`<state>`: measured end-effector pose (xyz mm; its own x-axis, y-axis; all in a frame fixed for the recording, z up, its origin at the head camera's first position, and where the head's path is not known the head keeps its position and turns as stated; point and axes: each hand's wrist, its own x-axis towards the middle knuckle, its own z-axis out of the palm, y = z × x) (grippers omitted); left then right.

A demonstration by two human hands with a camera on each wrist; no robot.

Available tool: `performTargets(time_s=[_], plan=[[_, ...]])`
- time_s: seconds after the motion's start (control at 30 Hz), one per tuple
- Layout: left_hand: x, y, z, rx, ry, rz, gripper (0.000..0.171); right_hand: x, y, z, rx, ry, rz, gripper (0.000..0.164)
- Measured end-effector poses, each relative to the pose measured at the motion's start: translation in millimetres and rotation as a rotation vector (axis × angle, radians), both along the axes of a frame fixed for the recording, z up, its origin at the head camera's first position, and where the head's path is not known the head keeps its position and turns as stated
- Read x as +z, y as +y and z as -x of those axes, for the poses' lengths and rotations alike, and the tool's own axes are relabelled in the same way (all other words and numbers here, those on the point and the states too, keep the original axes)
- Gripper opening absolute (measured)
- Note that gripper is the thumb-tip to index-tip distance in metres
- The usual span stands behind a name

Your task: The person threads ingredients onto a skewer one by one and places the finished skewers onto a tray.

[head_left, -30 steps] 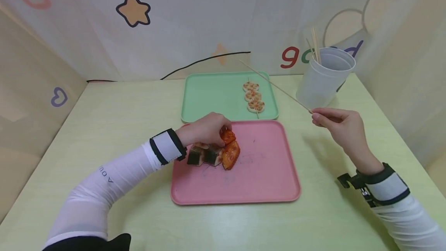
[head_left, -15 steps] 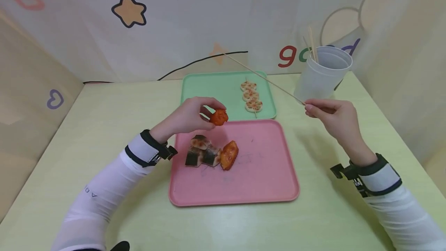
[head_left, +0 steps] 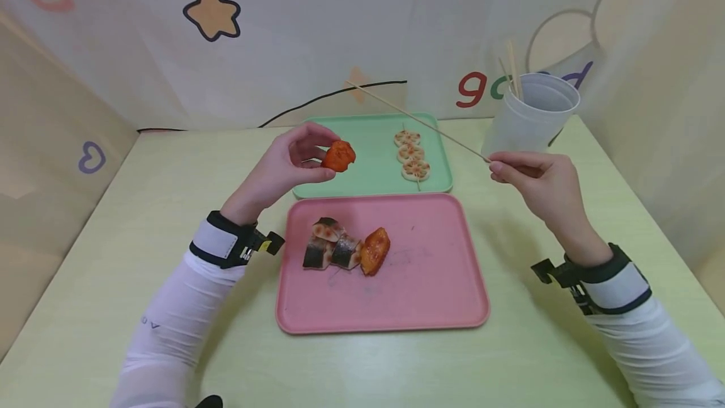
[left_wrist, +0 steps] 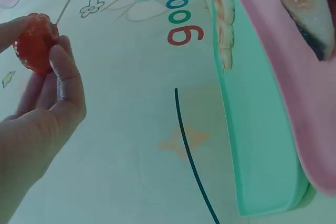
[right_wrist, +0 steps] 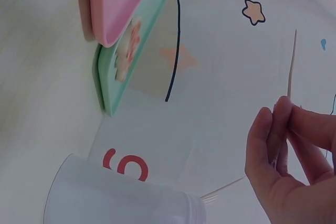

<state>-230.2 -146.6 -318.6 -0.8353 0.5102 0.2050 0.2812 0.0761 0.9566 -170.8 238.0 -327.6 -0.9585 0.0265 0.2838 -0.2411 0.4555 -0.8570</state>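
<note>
My left hand (head_left: 266,175) holds a glossy red-orange chunk of food (head_left: 339,156) between thumb and fingers, raised in front of the green tray (head_left: 362,182). My right hand (head_left: 546,191) pinches one end of a thin bamboo skewer (head_left: 421,121), whose bare tip points up and left, above and apart from the chunk in the head view. On the pink tray (head_left: 419,301) lie several dark-skinned fish pieces (head_left: 316,254) and a browned chicken wing piece (head_left: 375,252). The left wrist view shows the red chunk (left_wrist: 35,43) at the fingertips; in the right wrist view the skewer (right_wrist: 292,64) rises from pinched fingers.
Three lotus root slices (head_left: 411,154) on a skewer lie at the green tray's right. A whitish plastic cup (head_left: 512,134) holding several skewers (head_left: 514,71) stands at the back right. A printed curtain (head_left: 317,36) borders the table's (head_left: 362,370) far edge.
My left hand has lifted the red-orange chunk off the pink tray, then moved it up and left. My right hand has shifted slightly up and left with the skewer.
</note>
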Motion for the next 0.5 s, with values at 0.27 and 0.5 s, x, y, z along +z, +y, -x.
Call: performTargets(time_s=[0.27,0.5], plan=[[0.5,-7,3.2,-0.073,-0.103,-0.427,0.035,5.5,-7,-2.6,0.026,0.013,0.015,0.03],[1.7,-4,3.9,-0.083,-0.261,-0.711,0.035,7.7,-12,-5.4,0.036,0.004,0.006,0.03]])
